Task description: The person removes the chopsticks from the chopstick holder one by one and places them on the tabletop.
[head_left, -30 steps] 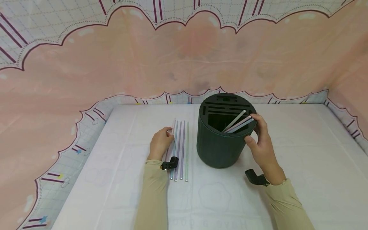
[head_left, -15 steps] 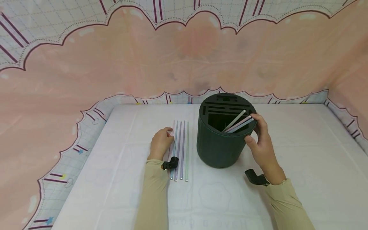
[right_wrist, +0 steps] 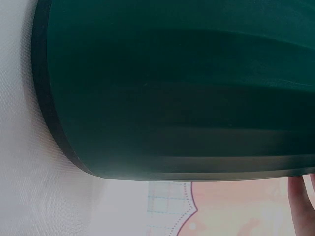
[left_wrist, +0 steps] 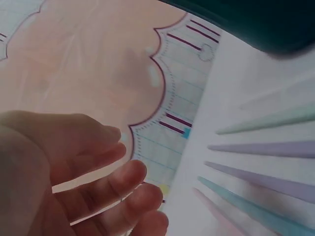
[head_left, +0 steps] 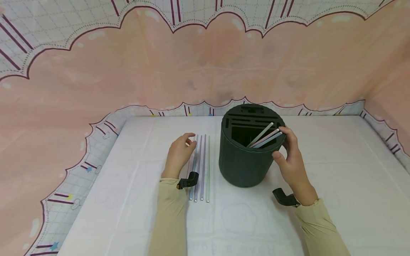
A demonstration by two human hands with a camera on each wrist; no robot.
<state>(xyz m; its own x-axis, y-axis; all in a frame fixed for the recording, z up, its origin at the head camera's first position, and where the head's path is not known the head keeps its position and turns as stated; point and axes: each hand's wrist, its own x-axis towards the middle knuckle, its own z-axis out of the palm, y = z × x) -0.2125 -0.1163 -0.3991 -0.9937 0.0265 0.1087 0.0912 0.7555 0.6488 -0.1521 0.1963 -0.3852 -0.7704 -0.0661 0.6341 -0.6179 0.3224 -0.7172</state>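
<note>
Over the left side of five pastel sticks [head_left: 203, 167], parallel on the white table [head_left: 134, 213], I see the left hand [head_left: 179, 154] hover, its bent fingers and thumb apart. The right hand [head_left: 294, 165] grips the edge of a dark-green slotted bin [head_left: 245, 165] beside them; three sticks [head_left: 264, 138] lean in its opening.

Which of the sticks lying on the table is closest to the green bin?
The light green stick, at the right end of the row. The two purple sticks, the blue stick and the pink stick all lie farther from the green bin.
</note>
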